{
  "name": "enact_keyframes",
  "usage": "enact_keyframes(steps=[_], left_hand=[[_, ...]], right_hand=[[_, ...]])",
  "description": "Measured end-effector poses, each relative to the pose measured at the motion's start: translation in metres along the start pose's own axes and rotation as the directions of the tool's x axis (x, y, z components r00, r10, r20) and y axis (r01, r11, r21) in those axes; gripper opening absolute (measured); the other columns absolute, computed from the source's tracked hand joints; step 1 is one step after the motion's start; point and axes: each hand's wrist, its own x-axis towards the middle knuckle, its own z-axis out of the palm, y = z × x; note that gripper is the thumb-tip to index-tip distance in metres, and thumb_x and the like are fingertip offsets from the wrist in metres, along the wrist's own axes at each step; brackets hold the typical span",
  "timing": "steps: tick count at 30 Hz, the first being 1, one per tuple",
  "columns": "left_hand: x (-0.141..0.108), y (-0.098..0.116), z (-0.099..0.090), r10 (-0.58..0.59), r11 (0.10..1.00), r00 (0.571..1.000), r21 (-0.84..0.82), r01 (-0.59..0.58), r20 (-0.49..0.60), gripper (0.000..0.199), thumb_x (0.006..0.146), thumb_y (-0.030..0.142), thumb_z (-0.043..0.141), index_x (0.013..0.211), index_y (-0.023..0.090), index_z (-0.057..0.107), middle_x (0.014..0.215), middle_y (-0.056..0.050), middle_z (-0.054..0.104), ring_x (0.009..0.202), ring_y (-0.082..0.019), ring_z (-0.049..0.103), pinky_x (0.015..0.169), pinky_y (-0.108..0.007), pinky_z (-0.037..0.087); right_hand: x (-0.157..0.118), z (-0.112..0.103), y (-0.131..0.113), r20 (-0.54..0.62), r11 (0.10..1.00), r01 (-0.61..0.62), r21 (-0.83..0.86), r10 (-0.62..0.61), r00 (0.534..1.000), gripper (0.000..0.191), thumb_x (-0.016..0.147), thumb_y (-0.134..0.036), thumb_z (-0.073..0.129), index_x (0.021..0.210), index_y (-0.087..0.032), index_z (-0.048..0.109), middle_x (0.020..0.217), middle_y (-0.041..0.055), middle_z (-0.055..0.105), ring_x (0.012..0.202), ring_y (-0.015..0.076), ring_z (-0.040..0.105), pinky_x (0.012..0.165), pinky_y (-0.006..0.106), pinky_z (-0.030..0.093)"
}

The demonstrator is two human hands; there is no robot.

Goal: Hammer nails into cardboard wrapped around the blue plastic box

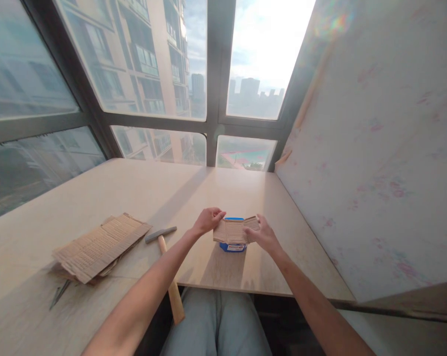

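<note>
A small piece of corrugated cardboard (233, 231) is held above a blue container (233, 247), covering most of its top. My left hand (209, 220) pinches the cardboard's upper left corner. At its right end, my right hand (262, 234) grips the piece between thumb and fingers. The cardboard shows crease lines, and its right part tilts up. The container stands on the pale tabletop (227, 272), with a label on its front and a blue rim showing behind the cardboard.
A hammer (163, 242) lies left of my left forearm, its handle reaching past the table's front edge. Farther left are stacked cardboard sheets (103, 244) with thin dark metal pieces (59, 293) beside them. Windows rise behind, and a floral wall (375, 173) stands at the right.
</note>
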Motion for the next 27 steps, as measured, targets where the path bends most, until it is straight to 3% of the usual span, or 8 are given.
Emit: enact_keyframes(steps=[4, 8, 11, 14, 17, 21, 27], left_hand=[[0.002, 0.003, -0.001, -0.024, 0.999, 0.999, 0.02, 0.024, -0.042, 0.044, 0.085, 0.052, 0.046, 0.072, 0.015, 0.067, 0.074, -0.006, 0.068, 0.071, -0.017, 0.058, 0.064, -0.026, 0.036], [0.001, 0.003, -0.002, -0.056, 0.997, 0.994, 0.043, 0.061, -0.096, 0.052, 0.087, 0.056, 0.041, 0.059, 0.016, 0.057, 0.058, -0.001, 0.054, 0.06, -0.014, 0.047, 0.058, -0.026, 0.028], [-0.002, 0.005, -0.003, -0.072, 0.997, 0.991, 0.019, 0.074, -0.112, 0.055, 0.087, 0.059, 0.039, 0.057, 0.016, 0.053, 0.056, 0.0, 0.049, 0.059, -0.014, 0.045, 0.057, -0.026, 0.027], [-0.007, 0.011, -0.006, -0.101, 0.994, 0.989, -0.041, 0.097, -0.107, 0.055, 0.087, 0.061, 0.04, 0.061, 0.015, 0.058, 0.061, -0.001, 0.056, 0.063, -0.015, 0.05, 0.059, -0.026, 0.032], [-0.013, 0.015, -0.006, -0.128, 0.98, 0.991, -0.161, 0.12, -0.036, 0.048, 0.081, 0.059, 0.052, 0.08, 0.013, 0.067, 0.081, -0.006, 0.068, 0.076, -0.019, 0.06, 0.068, -0.027, 0.041], [-0.021, 0.01, -0.003, -0.153, 0.958, 0.988, -0.246, 0.148, -0.001, 0.053, 0.068, 0.048, 0.07, 0.105, 0.011, 0.066, 0.103, -0.013, 0.069, 0.088, -0.023, 0.063, 0.075, -0.03, 0.047], [-0.025, 0.001, -0.002, -0.154, 0.953, 0.986, -0.275, 0.131, -0.066, 0.056, 0.061, 0.031, 0.074, 0.112, 0.011, 0.061, 0.084, -0.006, 0.067, 0.077, -0.019, 0.062, 0.07, -0.03, 0.048]], right_hand=[[-0.004, -0.001, -0.019, 0.007, 0.947, 0.071, -0.314, -0.072, 0.997, 0.095, 0.071, -0.052, 0.069, 0.149, -0.014, 0.031, 0.148, 0.0191, 0.037, 0.131, 0.0323, 0.044, 0.101, 0.04, 0.04], [-0.002, 0.001, -0.032, 0.046, 0.898, 0.064, -0.434, -0.049, 0.998, 0.1, 0.069, -0.048, 0.073, 0.151, -0.015, 0.026, 0.151, 0.0188, 0.032, 0.131, 0.0334, 0.043, 0.1, 0.04, 0.04], [0.0, 0.002, -0.033, 0.047, 0.891, 0.079, -0.447, -0.065, 0.997, 0.098, 0.069, -0.046, 0.074, 0.15, -0.018, 0.028, 0.151, 0.0176, 0.033, 0.128, 0.0335, 0.047, 0.098, 0.04, 0.041], [0.002, 0.001, -0.032, 0.053, 0.897, 0.083, -0.433, -0.066, 0.996, 0.098, 0.068, -0.045, 0.075, 0.149, -0.014, 0.03, 0.149, 0.0202, 0.035, 0.124, 0.0357, 0.05, 0.095, 0.041, 0.044], [0.002, 0.0, -0.031, 0.063, 0.899, 0.066, -0.433, -0.043, 0.997, 0.099, 0.068, -0.046, 0.074, 0.149, -0.011, 0.03, 0.147, 0.0222, 0.037, 0.123, 0.0364, 0.051, 0.094, 0.042, 0.045], [0.002, 0.003, -0.026, 0.064, 0.905, 0.11, -0.41, -0.092, 0.994, 0.094, 0.07, -0.044, 0.072, 0.148, -0.012, 0.032, 0.143, 0.0207, 0.045, 0.126, 0.0347, 0.049, 0.096, 0.04, 0.045], [0.01, 0.004, -0.016, 0.024, 0.913, 0.291, -0.285, -0.297, 0.955, 0.07, 0.073, -0.025, 0.067, 0.138, -0.009, 0.045, 0.135, 0.0203, 0.055, 0.126, 0.0304, 0.052, 0.104, 0.041, 0.042]])
